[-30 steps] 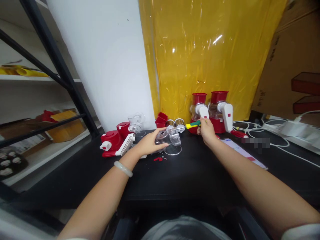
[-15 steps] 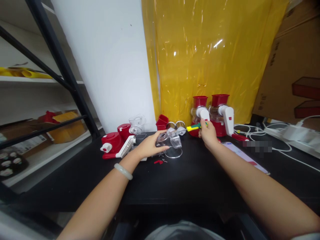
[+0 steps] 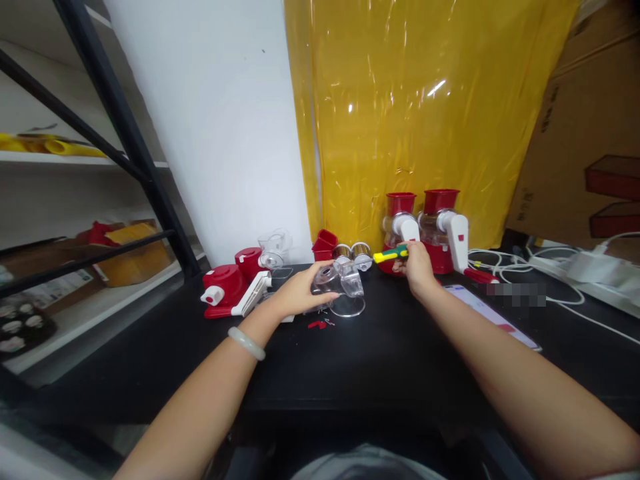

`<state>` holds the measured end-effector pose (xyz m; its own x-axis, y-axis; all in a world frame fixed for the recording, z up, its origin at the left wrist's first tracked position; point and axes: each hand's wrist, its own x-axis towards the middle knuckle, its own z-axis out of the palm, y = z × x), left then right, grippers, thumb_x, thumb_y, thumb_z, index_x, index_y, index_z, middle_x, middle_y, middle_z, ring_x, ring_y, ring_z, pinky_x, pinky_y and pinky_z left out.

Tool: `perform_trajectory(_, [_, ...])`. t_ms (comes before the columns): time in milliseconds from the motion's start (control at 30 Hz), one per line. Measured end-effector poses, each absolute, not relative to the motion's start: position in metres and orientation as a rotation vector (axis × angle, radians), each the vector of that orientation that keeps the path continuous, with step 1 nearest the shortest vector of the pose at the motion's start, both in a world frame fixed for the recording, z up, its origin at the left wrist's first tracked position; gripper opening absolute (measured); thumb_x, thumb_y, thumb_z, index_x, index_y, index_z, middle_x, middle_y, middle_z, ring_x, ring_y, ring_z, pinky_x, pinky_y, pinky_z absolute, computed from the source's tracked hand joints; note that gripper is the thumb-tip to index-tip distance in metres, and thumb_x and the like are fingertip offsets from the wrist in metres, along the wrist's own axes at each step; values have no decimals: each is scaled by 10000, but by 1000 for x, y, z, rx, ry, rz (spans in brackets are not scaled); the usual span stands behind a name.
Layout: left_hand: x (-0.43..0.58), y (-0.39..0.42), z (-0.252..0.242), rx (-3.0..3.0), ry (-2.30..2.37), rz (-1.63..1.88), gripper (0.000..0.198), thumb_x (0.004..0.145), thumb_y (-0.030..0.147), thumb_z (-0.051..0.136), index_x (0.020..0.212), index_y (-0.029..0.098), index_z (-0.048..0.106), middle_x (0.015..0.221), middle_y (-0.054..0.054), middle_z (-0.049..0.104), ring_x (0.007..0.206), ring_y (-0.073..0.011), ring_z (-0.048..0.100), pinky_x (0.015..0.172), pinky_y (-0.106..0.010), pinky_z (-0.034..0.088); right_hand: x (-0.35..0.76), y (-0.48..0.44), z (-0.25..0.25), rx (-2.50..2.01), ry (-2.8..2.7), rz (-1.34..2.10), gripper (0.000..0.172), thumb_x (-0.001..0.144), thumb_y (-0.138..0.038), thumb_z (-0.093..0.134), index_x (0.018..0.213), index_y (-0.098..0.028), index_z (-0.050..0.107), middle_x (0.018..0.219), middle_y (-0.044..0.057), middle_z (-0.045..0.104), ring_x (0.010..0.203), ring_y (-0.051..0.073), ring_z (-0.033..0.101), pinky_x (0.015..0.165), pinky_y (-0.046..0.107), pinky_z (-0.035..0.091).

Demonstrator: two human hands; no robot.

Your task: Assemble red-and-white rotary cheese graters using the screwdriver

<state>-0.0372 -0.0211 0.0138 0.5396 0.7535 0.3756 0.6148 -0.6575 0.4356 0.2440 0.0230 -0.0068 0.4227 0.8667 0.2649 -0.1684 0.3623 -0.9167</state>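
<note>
My left hand [image 3: 301,291] is closed around a clear plastic grater housing [image 3: 353,283], with thumb and fingers on its near and far sides. In my right hand [image 3: 419,268] is a screwdriver with a yellow and green handle [image 3: 391,254], pointing left toward the housing. Its shaft is too thin to make out clearly, so I cannot tell whether the tip touches the plastic. Below the housing lie a small red plastic piece [image 3: 316,325] and a few tiny screws [image 3: 329,322]. Two grater drums [image 3: 361,256] and a red hopper [image 3: 325,245] stand just behind.
Two assembled red rotary graters [image 3: 441,230] with white cranks stand behind my right hand. Red bases [image 3: 223,289] and a white crank handle [image 3: 253,293] sit at left. A phone [image 3: 493,315], white cables [image 3: 520,270] and a power strip [image 3: 595,267] are on the right.
My right hand has shifted slightly and its fingers have changed their hold on the screwdriver handle. The left hand and the clear housing are almost unchanged.
</note>
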Motion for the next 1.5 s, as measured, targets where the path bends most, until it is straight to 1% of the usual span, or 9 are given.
perform_trajectory(267, [-37, -22, 14, 2518, 1154, 799, 752, 807, 536, 679, 1450, 273, 390, 1378, -99, 578, 1212, -293, 586, 1030, -450, 451, 245, 25, -11, -1003, -925, 758, 138, 882, -359, 477, 849, -225, 469, 442, -95, 437, 324, 96, 431, 328, 188, 333])
perform_trajectory(433, [-37, -20, 13, 2511, 1143, 806, 754, 807, 527, 680, 1453, 269, 389, 1378, -103, 577, 1214, -290, 586, 1031, -451, 451, 246, 26, -11, -1028, -941, 727, 207, 900, -420, 475, 823, -228, 473, 422, -88, 429, 328, 112, 450, 343, 210, 379])
perform_trajectory(600, [-37, -21, 13, 2509, 1141, 800, 755, 809, 529, 678, 1453, 267, 383, 1363, -109, 588, 1208, -295, 589, 1027, -460, 452, 246, 22, -5, -1003, -854, 864, 147, 883, -271, 389, 857, -207, 519, 496, -35, 548, 386, 128, 539, 403, 230, 460])
perform_trajectory(733, [-37, -22, 14, 2512, 1115, 809, 731, 818, 501, 678, 1448, 271, 389, 1390, -99, 567, 1216, -285, 583, 1040, -451, 443, 246, 22, -5, -981, -860, 858, 134, 826, -233, 418, 875, -200, 538, 504, -36, 548, 385, 120, 532, 401, 220, 451])
perform_trajectory(933, [-37, -22, 14, 2512, 1131, 803, 761, 805, 520, 689, 1452, 265, 380, 1352, -109, 593, 1185, -292, 601, 1012, -454, 462, 246, 26, -11, -1014, -886, 801, 110, 832, -325, 496, 848, -217, 507, 470, -66, 489, 362, 108, 479, 359, 202, 397])
perform_trajectory(1133, [-38, -21, 13, 2508, 1172, 819, 808, 782, 534, 703, 1464, 263, 366, 1366, -123, 579, 1180, -312, 599, 991, -475, 470, 248, 30, -17, -1034, -962, 692, 273, 853, -493, 540, 828, -232, 465, 428, -96, 418, 331, 102, 434, 326, 200, 349])
perform_trajectory(1233, [-38, -20, 12, 2508, 1162, 805, 797, 792, 531, 695, 1466, 264, 364, 1372, -129, 573, 1192, -307, 593, 1004, -480, 464, 249, 31, -18, -1049, -983, 675, 297, 862, -522, 521, 815, -236, 461, 434, -89, 430, 348, 113, 467, 343, 212, 388])
perform_trajectory(1367, [-38, -18, 12, 2506, 1161, 805, 793, 795, 534, 693, 1464, 266, 362, 1378, -128, 568, 1203, -308, 588, 1015, -483, 459, 248, 31, -15, -1024, -907, 788, 189, 888, -390, 442, 852, -216, 506, 530, -50, 536, 392, 117, 531, 375, 230, 452])
perform_trajectory(1500, [-38, -20, 13, 2498, 1154, 801, 792, 796, 531, 694, 1461, 256, 363, 1357, -131, 585, 1189, -307, 599, 1011, -479, 463, 247, 29, -11, -986, -873, 842, 132, 831, -238, 419, 876, -195, 536, 546, -47, 540, 378, 102, 522, 370, 216, 445])
